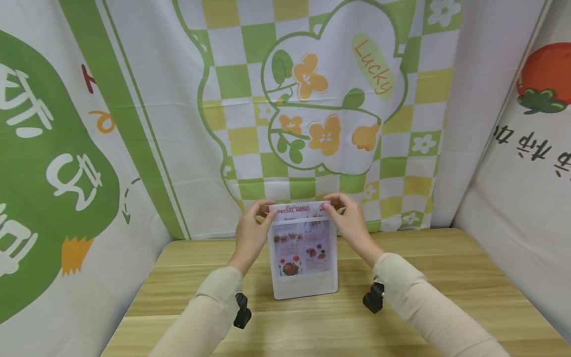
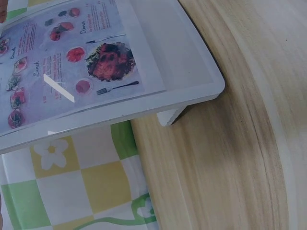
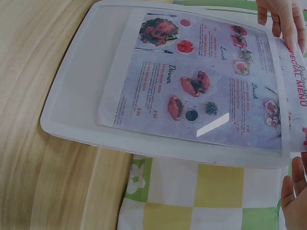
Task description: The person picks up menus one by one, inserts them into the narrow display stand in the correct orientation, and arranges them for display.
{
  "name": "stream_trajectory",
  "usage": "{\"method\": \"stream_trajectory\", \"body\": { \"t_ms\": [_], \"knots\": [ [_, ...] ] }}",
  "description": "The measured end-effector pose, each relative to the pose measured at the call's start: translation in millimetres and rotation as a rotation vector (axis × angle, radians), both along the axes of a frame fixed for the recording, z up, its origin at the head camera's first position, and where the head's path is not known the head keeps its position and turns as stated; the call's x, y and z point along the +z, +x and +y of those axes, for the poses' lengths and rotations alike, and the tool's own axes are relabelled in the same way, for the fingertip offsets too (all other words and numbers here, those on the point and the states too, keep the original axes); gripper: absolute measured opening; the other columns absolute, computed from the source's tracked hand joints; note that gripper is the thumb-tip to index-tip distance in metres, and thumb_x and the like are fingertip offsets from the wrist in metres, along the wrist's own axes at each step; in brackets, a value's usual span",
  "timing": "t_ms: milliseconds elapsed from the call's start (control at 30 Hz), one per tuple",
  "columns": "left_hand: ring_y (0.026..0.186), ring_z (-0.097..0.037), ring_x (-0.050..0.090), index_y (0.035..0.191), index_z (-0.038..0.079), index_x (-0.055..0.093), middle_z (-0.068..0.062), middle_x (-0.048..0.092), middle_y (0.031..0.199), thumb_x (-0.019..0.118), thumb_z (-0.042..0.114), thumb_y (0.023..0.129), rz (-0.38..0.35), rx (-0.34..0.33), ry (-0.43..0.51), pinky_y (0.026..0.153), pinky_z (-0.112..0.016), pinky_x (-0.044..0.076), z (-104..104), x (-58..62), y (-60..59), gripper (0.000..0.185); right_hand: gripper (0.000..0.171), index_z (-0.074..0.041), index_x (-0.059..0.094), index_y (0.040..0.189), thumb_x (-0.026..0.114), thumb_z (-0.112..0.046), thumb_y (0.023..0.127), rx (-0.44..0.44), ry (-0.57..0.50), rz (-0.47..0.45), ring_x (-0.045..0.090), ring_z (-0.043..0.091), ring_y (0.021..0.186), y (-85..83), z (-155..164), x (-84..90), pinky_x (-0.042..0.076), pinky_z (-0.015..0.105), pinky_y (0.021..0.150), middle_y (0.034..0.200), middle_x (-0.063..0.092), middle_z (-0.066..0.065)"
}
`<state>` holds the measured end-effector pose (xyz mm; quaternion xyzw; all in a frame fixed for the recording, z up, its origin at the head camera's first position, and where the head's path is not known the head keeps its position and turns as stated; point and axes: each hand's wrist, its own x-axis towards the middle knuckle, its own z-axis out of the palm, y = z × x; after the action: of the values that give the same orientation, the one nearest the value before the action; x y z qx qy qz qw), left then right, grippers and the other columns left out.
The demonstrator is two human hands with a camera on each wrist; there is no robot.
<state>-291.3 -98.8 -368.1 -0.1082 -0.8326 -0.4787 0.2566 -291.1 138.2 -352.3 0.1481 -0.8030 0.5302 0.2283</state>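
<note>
Bright, even, diffuse light – shadows on the wooden table (image 1: 401, 317) stay faint and soft. A white glare streak crosses the clear menu holder (image 3: 211, 125) in both wrist views. Head view sharp but wide-angle bent at edges – wrist views slightly hazy, wood grain smeared.

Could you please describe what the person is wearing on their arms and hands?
Both arms are in long, plain beige sleeves reaching the wrists. The left hand and right hand are bare. A small black camera unit hangs under each wrist: left, right.
</note>
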Motion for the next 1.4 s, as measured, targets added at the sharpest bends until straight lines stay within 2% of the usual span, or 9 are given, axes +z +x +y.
{"method": "stream_trajectory", "body": {
  "t_ms": [367,567,767,1167,1400],
  "knots": [
    [0.088,-0.016,0.061,0.102,0.017,0.072,0.003,0.070,0.097,0.068,0.025,0.095,-0.017,0.007,-0.060,0.069,-0.034,0.048,-3.9,-10.5,0.9,0.011,0.016,0.000,0.069,0.105,0.069,-0.010,0.092,-0.034,0.042,-0.043,0.060,0.025,0.089,-1.8,3.4,-13.8,0.048,0.029,0.072,0.099,0.067,0.013],
    [0.093,-0.018,0.060,0.101,0.017,0.073,0.002,0.069,0.099,0.069,0.028,0.094,-0.032,0.014,-0.097,0.074,-0.036,0.049,-7.0,-13.5,3.1,0.014,0.014,-0.001,0.070,0.103,0.068,-0.011,0.093,-0.036,0.075,-0.058,0.059,0.027,0.092,-0.4,5.7,-20.8,0.048,0.031,0.074,0.102,0.067,0.012],
    [0.093,-0.017,0.060,0.101,0.016,0.074,0.002,0.068,0.098,0.068,0.031,0.095,-0.040,0.016,-0.095,0.074,-0.035,0.050,-8.8,-17.6,3.8,0.017,0.015,-0.002,0.072,0.103,0.068,-0.013,0.094,-0.039,0.075,-0.041,0.059,0.024,0.090,2.4,7.8,-25.3,0.047,0.029,0.072,0.101,0.067,0.011],
    [0.094,-0.013,0.060,0.107,0.017,0.076,0.005,0.069,0.106,0.068,0.026,0.095,0.001,0.010,-0.085,0.074,-0.032,0.054,-12.6,-27.4,6.6,0.017,0.018,-0.003,0.073,0.109,0.067,-0.013,0.095,-0.035,0.062,-0.034,0.058,0.022,0.089,4.7,10.3,-32.5,0.047,0.026,0.069,0.103,0.069,0.010],
    [0.090,-0.015,0.062,0.117,0.015,0.072,0.001,0.068,0.110,0.069,0.024,0.094,0.000,0.004,-0.040,0.073,-0.031,0.054,-16.0,-31.1,10.9,0.025,0.025,-0.001,0.070,0.117,0.067,-0.011,0.095,-0.021,-0.019,-0.045,0.060,0.027,0.097,8.4,13.9,-38.7,0.048,0.024,0.071,0.114,0.068,0.014]
  ]
}}
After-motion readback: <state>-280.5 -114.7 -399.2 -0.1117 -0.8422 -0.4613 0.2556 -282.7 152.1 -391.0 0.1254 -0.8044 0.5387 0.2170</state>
